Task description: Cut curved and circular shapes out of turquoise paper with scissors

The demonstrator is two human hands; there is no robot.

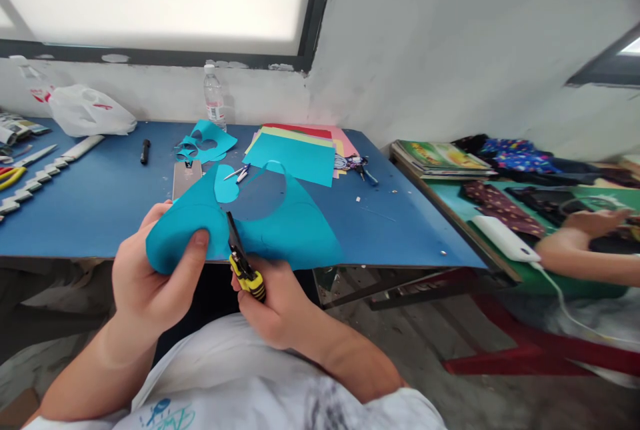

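A bright blue sheet of paper [295, 230] with a large rounded opening cut in it is held up over the table's front edge. My left hand [157, 270] is closed on its left side, thumb on top, and the paper curls there. My right hand [277, 300] grips a pair of scissors [241, 260] with dark blades and yellow-and-black handles. The blades point up and away from me, against the paper between the two hands. Behind the sheet lie a rounded blue paper cutout [227, 185] and a compass-like metal tool [239, 173].
A stack of coloured paper [295, 155] and blue offcuts [205, 140] lie farther back on the blue table [400, 230]. A water bottle [214, 97] and a plastic bag [90, 110] stand by the wall. On the right, another person's arm [585, 253] reaches over a green table.
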